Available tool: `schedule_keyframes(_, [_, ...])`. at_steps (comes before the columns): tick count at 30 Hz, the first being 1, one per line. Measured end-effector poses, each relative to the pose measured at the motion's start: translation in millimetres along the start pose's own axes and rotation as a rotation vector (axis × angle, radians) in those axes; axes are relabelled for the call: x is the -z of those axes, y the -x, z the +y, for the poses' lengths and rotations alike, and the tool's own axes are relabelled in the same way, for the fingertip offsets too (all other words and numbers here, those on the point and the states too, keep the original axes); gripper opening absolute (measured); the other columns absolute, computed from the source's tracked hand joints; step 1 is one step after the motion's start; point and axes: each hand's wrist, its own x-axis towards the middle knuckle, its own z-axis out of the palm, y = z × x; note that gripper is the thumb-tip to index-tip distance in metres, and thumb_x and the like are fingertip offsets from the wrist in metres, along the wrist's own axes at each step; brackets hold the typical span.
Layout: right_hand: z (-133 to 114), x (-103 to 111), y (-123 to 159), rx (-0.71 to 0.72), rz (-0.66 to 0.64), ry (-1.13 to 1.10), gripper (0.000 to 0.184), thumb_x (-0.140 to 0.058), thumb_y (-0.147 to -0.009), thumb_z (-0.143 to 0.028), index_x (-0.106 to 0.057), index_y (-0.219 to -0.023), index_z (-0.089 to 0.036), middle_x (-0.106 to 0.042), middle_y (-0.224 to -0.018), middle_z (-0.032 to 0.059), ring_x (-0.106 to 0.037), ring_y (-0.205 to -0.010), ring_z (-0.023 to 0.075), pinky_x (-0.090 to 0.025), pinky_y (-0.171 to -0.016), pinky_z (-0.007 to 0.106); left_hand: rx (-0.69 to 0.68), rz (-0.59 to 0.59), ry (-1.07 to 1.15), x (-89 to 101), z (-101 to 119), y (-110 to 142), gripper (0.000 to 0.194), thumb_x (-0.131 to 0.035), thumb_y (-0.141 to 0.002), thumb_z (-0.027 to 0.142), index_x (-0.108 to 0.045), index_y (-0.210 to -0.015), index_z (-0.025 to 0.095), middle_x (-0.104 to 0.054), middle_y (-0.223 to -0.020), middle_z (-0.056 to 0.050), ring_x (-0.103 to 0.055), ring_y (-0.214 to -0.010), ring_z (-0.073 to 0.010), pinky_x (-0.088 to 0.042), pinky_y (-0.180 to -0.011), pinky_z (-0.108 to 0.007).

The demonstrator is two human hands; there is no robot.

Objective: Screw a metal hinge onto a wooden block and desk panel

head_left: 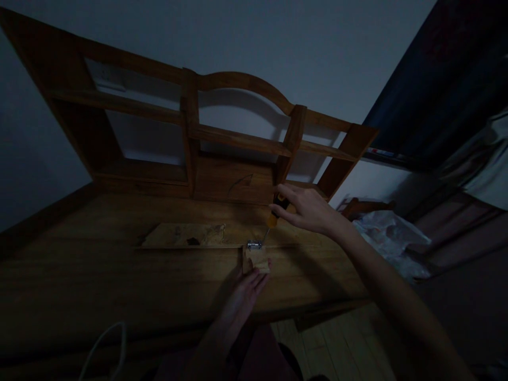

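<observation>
My right hand [299, 205] is closed around the black and yellow handle of a screwdriver [273, 219]. Its shaft slants down to a small metal hinge [254, 245], and the tip is at or close to the hinge's right end; whether it touches a screw I cannot tell. The hinge lies along the top edge of a small wooden block [256, 258]. My left hand [250, 288] grips that block from below and in front. Behind the hinge, a long wooden strip [182, 235] with a dark mark lies on the desk.
The wooden desk [119, 280] carries a shelf unit [234, 136] along its back, against the wall. A white cable [123, 341] loops at the lower left. Plastic bags [391, 238] sit beyond the desk's right side. The room is dim.
</observation>
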Motion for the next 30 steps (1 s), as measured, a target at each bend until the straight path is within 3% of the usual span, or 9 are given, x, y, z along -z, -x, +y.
schedule_keyframes(3, [1,5,0,0.049,-0.037,-0.100,0.036,-0.047,-0.098,-0.032,-0.052,-0.131,-0.018,-0.064,-0.126,0.0118,-0.064,-0.103,0.0240,-0.047,-0.089,0.036,0.008,0.019,-0.023,-4.5,2,2,0.048,-0.057,-0.086,0.002,-0.059,-0.133,0.013,-0.072,-0.120,-0.014,-0.065,-0.119,-0.0258,-0.036,-0.120,-0.045])
schedule_keyframes(6, [4,8,-1,0.079,-0.054,-0.207,0.036,-0.048,-0.097,-0.028,-0.052,-0.131,-0.018,-0.064,-0.127,0.0106,-0.065,-0.101,0.0214,-0.048,-0.088,0.035,0.014,0.011,-0.032,-6.7,3,2,0.052,-0.056,-0.086,0.002,-0.055,-0.137,0.013,-0.072,-0.121,-0.014,-0.065,-0.120,-0.0259,-0.037,-0.119,-0.045])
schedule_keyframes(9, [6,6,-2,0.080,-0.044,-0.206,0.031,-0.046,-0.100,-0.034,-0.053,-0.127,-0.019,-0.067,-0.118,0.0094,-0.065,-0.098,0.0207,-0.049,-0.085,0.034,0.020,-0.007,-0.042,-7.1,3,3,0.051,-0.055,-0.087,0.002,-0.056,-0.136,0.014,-0.072,-0.121,-0.013,-0.064,-0.121,-0.0247,-0.036,-0.119,-0.044])
schedule_keyframes(14, [1,-2,-1,0.001,-0.019,-0.001,0.037,-0.036,-0.103,-0.048,-0.055,-0.116,-0.019,-0.067,-0.101,0.0103,-0.065,-0.087,0.0239,-0.048,-0.077,0.035,0.007,-0.007,-0.031,-7.5,3,3,0.047,-0.057,-0.084,0.001,-0.061,-0.130,0.013,-0.073,-0.117,-0.012,-0.066,-0.118,-0.0251,-0.035,-0.120,-0.045])
schedule_keyframes(21, [8,8,4,0.089,-0.074,-0.263,0.039,-0.047,-0.100,-0.031,-0.048,-0.138,-0.022,-0.060,-0.133,0.0104,-0.062,-0.111,0.0227,-0.049,-0.091,0.037,0.007,0.032,-0.019,-3.8,2,0,0.027,-0.058,-0.081,0.001,-0.071,-0.102,0.011,-0.075,-0.109,-0.013,-0.067,-0.117,-0.0255,-0.036,-0.119,-0.046])
schedule_keyframes(26, [14,3,2,0.084,-0.043,-0.286,0.038,-0.049,-0.100,-0.035,-0.051,-0.135,-0.020,-0.065,-0.122,0.0102,-0.065,-0.096,0.0203,-0.050,-0.082,0.033,-0.026,0.049,-0.005,-1.7,1,-1,0.016,-0.061,-0.079,0.000,-0.071,-0.086,0.011,-0.076,-0.103,-0.011,-0.069,-0.111,-0.0260,-0.038,-0.118,-0.049])
schedule_keyframes(30, [5,-5,2,0.052,0.024,-0.078,0.039,-0.044,-0.101,-0.047,-0.055,-0.125,-0.019,-0.068,-0.107,0.0103,-0.066,-0.089,0.0230,-0.048,-0.075,0.033,-0.034,0.069,-0.017,-1.0,0,-1,0.018,-0.061,-0.078,-0.002,-0.070,-0.083,0.013,-0.076,-0.103,-0.009,-0.070,-0.108,-0.0232,-0.037,-0.119,-0.049])
